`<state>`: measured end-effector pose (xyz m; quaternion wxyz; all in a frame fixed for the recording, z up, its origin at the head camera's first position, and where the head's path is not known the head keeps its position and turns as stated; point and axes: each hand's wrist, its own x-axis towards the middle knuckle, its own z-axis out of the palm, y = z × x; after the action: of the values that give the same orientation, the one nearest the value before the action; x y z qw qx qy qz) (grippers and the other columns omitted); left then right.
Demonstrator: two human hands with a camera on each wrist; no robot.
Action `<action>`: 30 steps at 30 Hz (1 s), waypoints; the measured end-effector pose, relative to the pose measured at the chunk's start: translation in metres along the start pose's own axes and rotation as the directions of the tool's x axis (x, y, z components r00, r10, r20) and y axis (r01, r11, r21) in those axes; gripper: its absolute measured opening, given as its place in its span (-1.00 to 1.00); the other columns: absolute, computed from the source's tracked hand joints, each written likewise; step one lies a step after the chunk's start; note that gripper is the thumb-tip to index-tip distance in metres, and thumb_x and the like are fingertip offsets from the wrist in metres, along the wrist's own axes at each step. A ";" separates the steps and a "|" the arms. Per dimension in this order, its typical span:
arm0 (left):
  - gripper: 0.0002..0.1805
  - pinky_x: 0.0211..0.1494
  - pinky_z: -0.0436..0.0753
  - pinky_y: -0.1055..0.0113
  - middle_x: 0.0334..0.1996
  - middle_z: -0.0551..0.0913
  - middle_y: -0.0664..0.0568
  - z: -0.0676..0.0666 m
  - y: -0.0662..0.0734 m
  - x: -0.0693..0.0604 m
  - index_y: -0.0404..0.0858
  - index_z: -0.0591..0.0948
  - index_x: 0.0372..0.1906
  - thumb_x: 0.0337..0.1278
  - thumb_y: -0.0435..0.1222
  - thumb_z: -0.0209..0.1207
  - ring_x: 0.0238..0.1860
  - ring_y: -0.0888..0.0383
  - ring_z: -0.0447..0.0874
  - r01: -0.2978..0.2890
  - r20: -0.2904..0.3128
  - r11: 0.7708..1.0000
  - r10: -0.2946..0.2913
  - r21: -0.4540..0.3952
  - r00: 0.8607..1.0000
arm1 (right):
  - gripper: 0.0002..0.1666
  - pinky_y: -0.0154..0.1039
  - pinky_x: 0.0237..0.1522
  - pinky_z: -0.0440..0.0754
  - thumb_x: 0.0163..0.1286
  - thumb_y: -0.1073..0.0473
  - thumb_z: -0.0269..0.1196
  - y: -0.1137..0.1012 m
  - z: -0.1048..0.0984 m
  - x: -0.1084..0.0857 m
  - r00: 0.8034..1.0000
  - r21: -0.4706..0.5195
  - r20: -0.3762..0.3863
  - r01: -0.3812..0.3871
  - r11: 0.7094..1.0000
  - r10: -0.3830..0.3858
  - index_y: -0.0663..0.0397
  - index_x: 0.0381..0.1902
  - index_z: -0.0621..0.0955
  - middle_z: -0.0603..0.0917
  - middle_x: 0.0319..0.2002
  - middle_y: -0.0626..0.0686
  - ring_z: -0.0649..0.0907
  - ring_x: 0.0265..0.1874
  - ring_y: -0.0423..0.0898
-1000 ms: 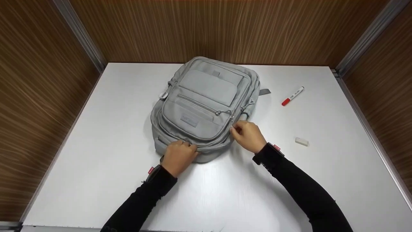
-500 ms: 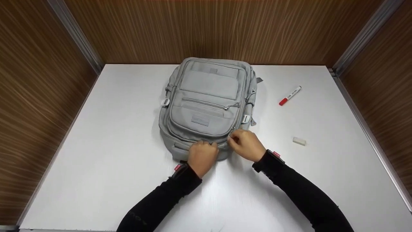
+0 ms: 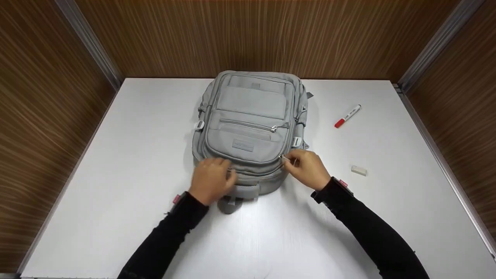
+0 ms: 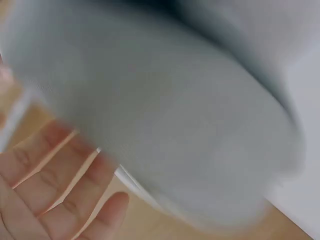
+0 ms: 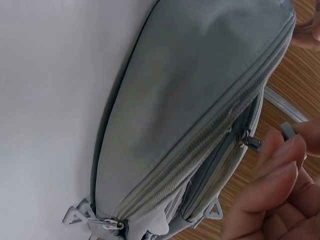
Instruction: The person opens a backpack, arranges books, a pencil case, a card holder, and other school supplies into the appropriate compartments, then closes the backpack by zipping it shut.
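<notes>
A grey backpack (image 3: 250,102) lies front side up on the white table, its top handle (image 3: 246,191) toward the person. In the head view, my right hand (image 3: 308,168) is at its near right corner, pinching a zipper pull (image 5: 287,131). The right wrist view shows the metal slider (image 5: 244,139) on a partly unzipped compartment. At the near left edge of the bag is my left hand (image 3: 211,180). Its fingers (image 4: 70,180) look extended beside the blurred grey fabric; whether they touch it, I cannot tell.
A white marker with a red cap (image 3: 348,116) lies right of the backpack, and a small white block (image 3: 359,170) lies nearer. A dark grey rounded flap (image 3: 229,205) sticks out below the bag. Wood-patterned panels (image 3: 248,38) wall the table (image 3: 116,155).
The backpack has turned to lie straighter. My left hand moved right with its near edge, then let go and came back left. My right hand has shifted slightly; its pinched pull now shows.
</notes>
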<state>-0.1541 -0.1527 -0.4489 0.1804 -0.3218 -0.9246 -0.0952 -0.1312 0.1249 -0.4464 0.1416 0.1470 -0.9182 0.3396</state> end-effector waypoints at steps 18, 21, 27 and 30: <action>-0.91 -0.45 0.46 0.25 -0.51 0.45 0.06 0.011 -0.061 -0.013 -0.21 0.60 -0.51 -0.23 -0.33 0.29 -0.51 0.04 0.47 -0.147 -0.061 0.989 0.147 0.002 0.987 | -0.79 -0.31 -0.66 0.29 0.21 0.15 0.17 0.013 -0.016 -0.009 0.996 0.008 -0.013 -0.086 0.996 0.086 -0.06 -0.62 0.52 0.38 -0.73 -0.17 0.35 -0.73 -0.23; -0.92 -0.47 0.46 0.23 -0.55 0.45 0.04 0.015 -0.055 -0.013 -0.21 0.57 -0.54 -0.21 -0.35 0.26 -0.54 0.03 0.47 -0.167 -0.111 0.985 0.170 0.038 0.979 | -0.80 -0.32 -0.66 0.30 0.20 0.16 0.16 0.012 -0.016 -0.010 0.996 0.001 -0.006 -0.084 0.997 0.084 -0.06 -0.62 0.51 0.39 -0.73 -0.18 0.36 -0.74 -0.24; -0.90 -0.54 0.45 0.23 -0.62 0.52 0.01 0.025 -0.038 -0.009 -0.20 0.50 -0.59 -0.17 -0.36 0.20 -0.60 0.03 0.46 -0.183 -0.168 0.974 0.204 0.131 0.964 | -0.79 -0.31 -0.65 0.31 0.18 0.19 0.16 0.012 -0.014 -0.012 0.997 -0.009 0.009 -0.072 0.997 0.072 -0.06 -0.65 0.49 0.40 -0.72 -0.18 0.37 -0.73 -0.24; -0.89 -0.60 0.43 0.25 -0.65 0.53 0.01 0.029 -0.028 -0.008 -0.20 0.48 -0.61 -0.17 -0.39 0.18 -0.64 0.05 0.45 -0.176 -0.172 0.973 0.201 0.151 0.964 | -0.78 -0.31 -0.65 0.31 0.17 0.21 0.16 0.013 -0.012 -0.014 0.998 -0.026 0.012 -0.069 0.997 0.069 -0.05 -0.65 0.48 0.40 -0.71 -0.17 0.37 -0.72 -0.24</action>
<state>-0.1739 -0.1701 -0.4801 0.2957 -0.3853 -0.8730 -0.0447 -0.1215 0.1447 -0.4507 0.1259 0.1155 -0.9278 0.3316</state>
